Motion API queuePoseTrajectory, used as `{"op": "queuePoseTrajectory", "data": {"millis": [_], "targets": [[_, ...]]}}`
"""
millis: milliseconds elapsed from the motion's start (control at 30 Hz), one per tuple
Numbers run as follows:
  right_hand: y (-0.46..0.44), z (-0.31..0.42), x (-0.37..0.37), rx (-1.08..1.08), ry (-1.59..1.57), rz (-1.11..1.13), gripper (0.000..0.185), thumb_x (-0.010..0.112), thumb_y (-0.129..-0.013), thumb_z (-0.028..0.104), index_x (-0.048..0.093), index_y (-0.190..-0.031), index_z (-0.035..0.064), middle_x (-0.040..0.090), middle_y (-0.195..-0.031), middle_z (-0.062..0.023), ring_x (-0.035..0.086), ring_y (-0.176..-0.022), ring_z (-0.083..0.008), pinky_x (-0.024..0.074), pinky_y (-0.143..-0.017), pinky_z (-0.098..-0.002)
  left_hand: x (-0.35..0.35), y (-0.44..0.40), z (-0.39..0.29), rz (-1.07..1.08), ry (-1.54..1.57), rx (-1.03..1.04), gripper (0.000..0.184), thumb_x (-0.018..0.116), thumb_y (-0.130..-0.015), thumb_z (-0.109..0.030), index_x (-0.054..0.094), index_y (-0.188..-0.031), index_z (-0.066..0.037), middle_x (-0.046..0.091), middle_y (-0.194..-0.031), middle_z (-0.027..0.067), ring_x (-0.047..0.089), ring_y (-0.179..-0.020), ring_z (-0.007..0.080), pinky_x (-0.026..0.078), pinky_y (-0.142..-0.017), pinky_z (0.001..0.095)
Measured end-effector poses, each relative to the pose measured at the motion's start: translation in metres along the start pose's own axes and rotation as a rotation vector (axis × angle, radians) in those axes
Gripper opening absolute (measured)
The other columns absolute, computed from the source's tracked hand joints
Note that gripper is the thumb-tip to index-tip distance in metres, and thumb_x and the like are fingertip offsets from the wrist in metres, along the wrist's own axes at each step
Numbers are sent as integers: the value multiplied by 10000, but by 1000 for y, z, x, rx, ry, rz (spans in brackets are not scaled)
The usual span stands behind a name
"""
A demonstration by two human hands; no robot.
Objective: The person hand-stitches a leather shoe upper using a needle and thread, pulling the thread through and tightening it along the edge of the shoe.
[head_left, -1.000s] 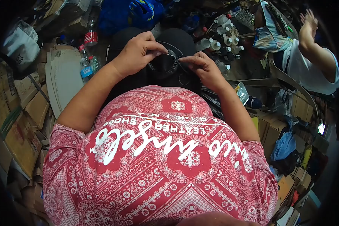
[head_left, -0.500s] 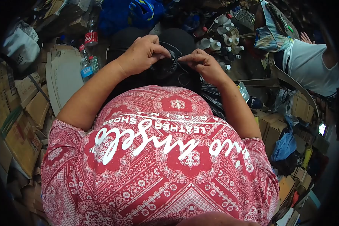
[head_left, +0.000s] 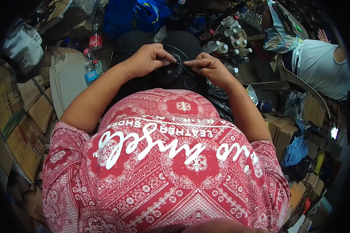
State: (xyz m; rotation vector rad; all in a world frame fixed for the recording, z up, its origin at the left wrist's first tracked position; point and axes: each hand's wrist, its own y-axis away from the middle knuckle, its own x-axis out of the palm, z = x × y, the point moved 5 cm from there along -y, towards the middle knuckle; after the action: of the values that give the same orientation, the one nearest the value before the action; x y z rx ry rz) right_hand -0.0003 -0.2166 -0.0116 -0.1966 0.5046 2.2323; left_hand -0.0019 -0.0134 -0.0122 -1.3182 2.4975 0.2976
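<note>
Over the dark-clad knees lies a black item with a ridged curved edge and a thin dark cord; its exact kind is hard to tell. My left hand is on its left side, thumb and forefinger pinched at a dark strand near the middle. Facing it from the right, my right hand pinches too, its fingertips almost touching the left ones. What sits between the right fingertips is too small to make out.
Capped bottles stand beyond my right hand. Flattened cardboard and bottles lie at left. A blue bag is at the top. Another person in a white shirt is at the upper right, near a curved strip.
My left hand has shifted slightly right and down, bringing its fingertips nearer the right ones. The other person's arm has dropped from its raised position, and their body has shifted.
</note>
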Motion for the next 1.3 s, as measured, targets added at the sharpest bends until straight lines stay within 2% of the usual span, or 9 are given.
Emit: {"op": "queuePoseTrajectory", "data": {"millis": [433,600,667,767,900,1000,1100,1233,1300], "targets": [[9,7,10,-184,234,-240,277,701,-775,82,720,-1041,156,586,-757,-4,521,-798,-125,435,-743,-252,0,12,-3,-172,-82,-21,191,697,-755,-11,716,-934,-75,595,-817,35,592,-792,133,468,-713,258],[6,2,6,33,-184,-103,249,683,-835,154,693,-1080,106,614,-836,-9,524,-836,-97,423,-795,-247,-10,11,1,-152,-21,-75,250,702,-754,-24,709,-995,-91,562,-861,26,567,-841,140,455,-760,260],[7,1,-7,77,-310,-129,249,680,-842,169,688,-1079,94,617,-860,-14,523,-852,-94,422,-799,-243,-23,11,-9,-302,-121,61,274,701,-759,-33,692,-1025,-94,561,-928,36,562,-878,156,450,-791,266],[4,-11,-13,131,-457,-176,254,689,-836,216,688,-1058,92,586,-896,-7,513,-871,-95,415,-789,-244,-24,5,-3,-199,-131,20,303,703,-759,-40,678,-1056,-94,561,-982,51,563,-907,173,449,-811,273],[7,10,7,-62,138,-48,269,757,-747,279,712,-970,136,516,-889,-20,512,-886,-149,404,-754,-261,-14,-4,-11,-129,-168,110,105,673,-782,-22,652,-884,-35,586,-940,64,580,-892,198,455,-801,281],[8,18,10,-230,459,-192,174,753,-691,219,658,-762,92,557,-924,-81,552,-890,-265,416,-761,-350,-15,-5,-14,-107,-139,82,82,638,-809,-12,590,-875,-11,594,-886,74,586,-849,198,462,-764,294],[5,10,-6,-104,373,-511,121,703,-707,182,637,-738,86,586,-925,-91,574,-854,-283,409,-784,-396,-20,3,-28,-36,-196,17,113,629,-831,-50,574,-924,-14,597,-824,78,586,-780,189,460,-709,305],[-2,-4,-35,-245,599,-843,126,655,-733,148,616,-810,55,596,-858,-111,586,-782,-294,450,-719,-363,-25,21,-33,151,-112,-98,166,634,-847,-123,567,-957,-16,580,-713,72,567,-678,160,439,-627,313],[-6,-46,-55,-1,-48,-854,199,559,-898,229,627,-847,48,639,-914,-58,608,-837,-227,432,-809,-346,-41,33,-39,229,-89,-189,190,658,-835,-156,578,-922,-7,576,-721,68,545,-676,137,428,-612,302]]}}
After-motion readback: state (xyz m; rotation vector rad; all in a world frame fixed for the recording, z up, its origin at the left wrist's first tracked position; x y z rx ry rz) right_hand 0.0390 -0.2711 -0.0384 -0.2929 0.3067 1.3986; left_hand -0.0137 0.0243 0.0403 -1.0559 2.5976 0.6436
